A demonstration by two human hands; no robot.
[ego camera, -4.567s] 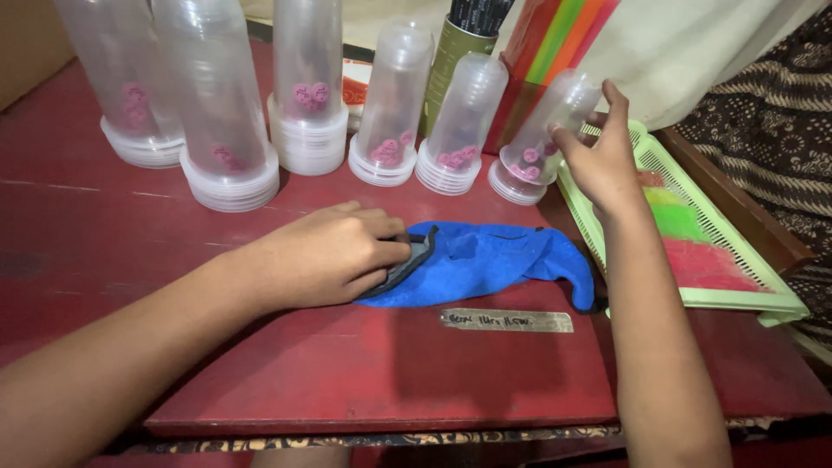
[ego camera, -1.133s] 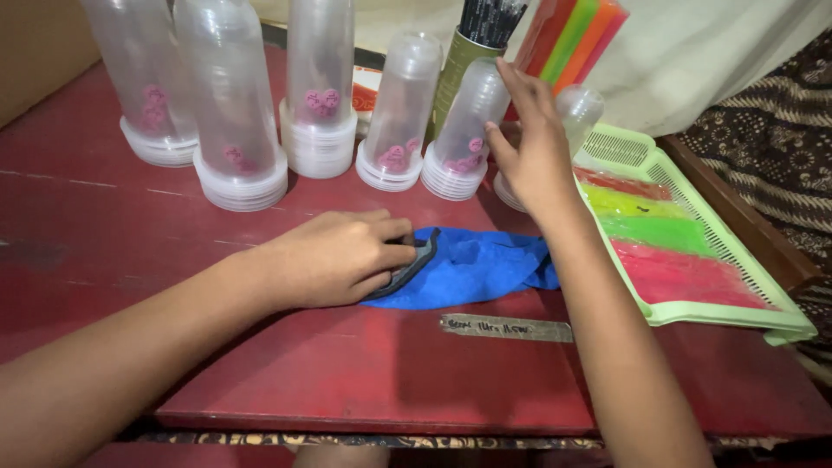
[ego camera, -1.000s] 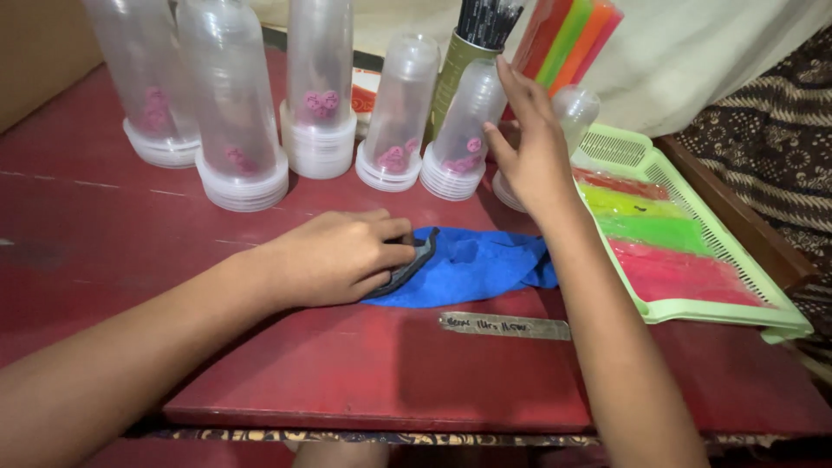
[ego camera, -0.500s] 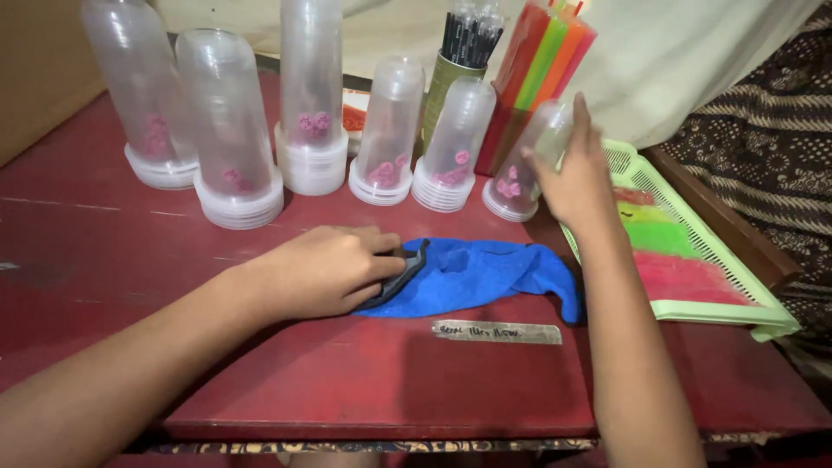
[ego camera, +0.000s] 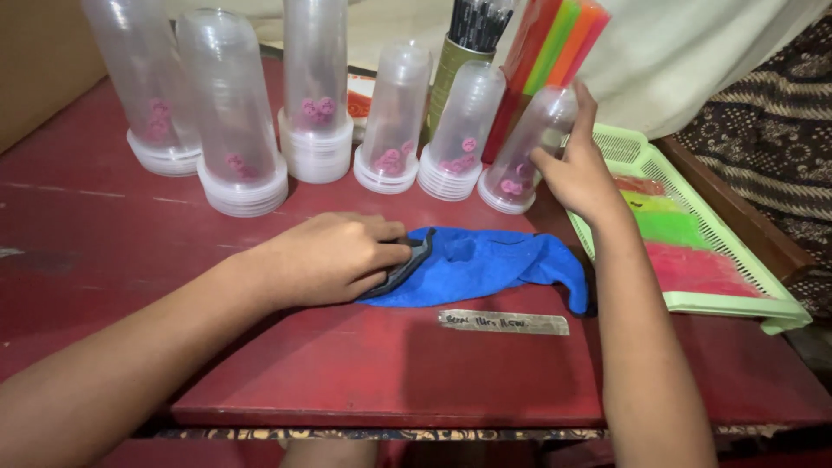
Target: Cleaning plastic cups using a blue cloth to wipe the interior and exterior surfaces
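Note:
My left hand (ego camera: 334,257) lies on the red table (ego camera: 130,260), its fingers pressing down the left end of a blue cloth (ego camera: 494,264). Farther right, my right hand (ego camera: 576,169) grips the side of a clear plastic stack of cups (ego camera: 524,147) that stands tilted at the right end of a row, pink bits showing at its base. A strip of pale tape (ego camera: 503,321) with writing is stuck to the table just in front of the cloth.
Several more clear cup stacks (ego camera: 230,113) stand in a row along the back. Behind them are a green can of dark straws (ego camera: 468,43) and coloured sheets (ego camera: 555,52). A light green mesh tray (ego camera: 737,299) with coloured sheets lies at right, near the table edge.
My right hand moved from the second stack from the right to the rightmost one and now grips it. The view shifted slightly. My left hand stayed on the cloth.

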